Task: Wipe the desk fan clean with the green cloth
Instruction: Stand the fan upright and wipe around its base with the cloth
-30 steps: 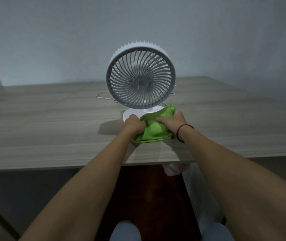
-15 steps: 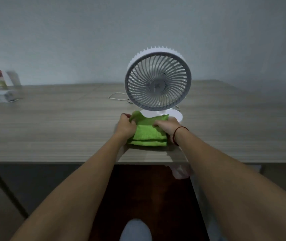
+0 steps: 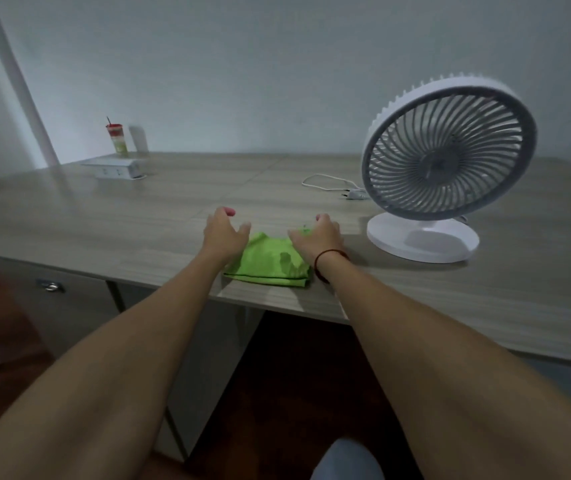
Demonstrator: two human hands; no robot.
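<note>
The white desk fan (image 3: 447,147) with a grey grille stands upright on its round base at the right of the wooden desk (image 3: 138,230). The green cloth (image 3: 266,261) lies folded flat near the desk's front edge, left of the fan. My left hand (image 3: 223,233) hovers over the cloth's left side with fingers spread. My right hand (image 3: 317,237), a dark band on its wrist, rests on the cloth's right side with fingers apart. Neither hand grips the cloth.
The fan's white cord and plug (image 3: 332,187) lie on the desk behind the cloth. A white power strip (image 3: 116,168) and a red-lidded cup (image 3: 117,140) sit at the far left by the wall. A drawer with a lock (image 3: 50,287) is under the desk at left.
Both hands have let go of the cloth and opened. The view has swung left, so the fan now sits at the right and the cloth lies flat on the desk.
</note>
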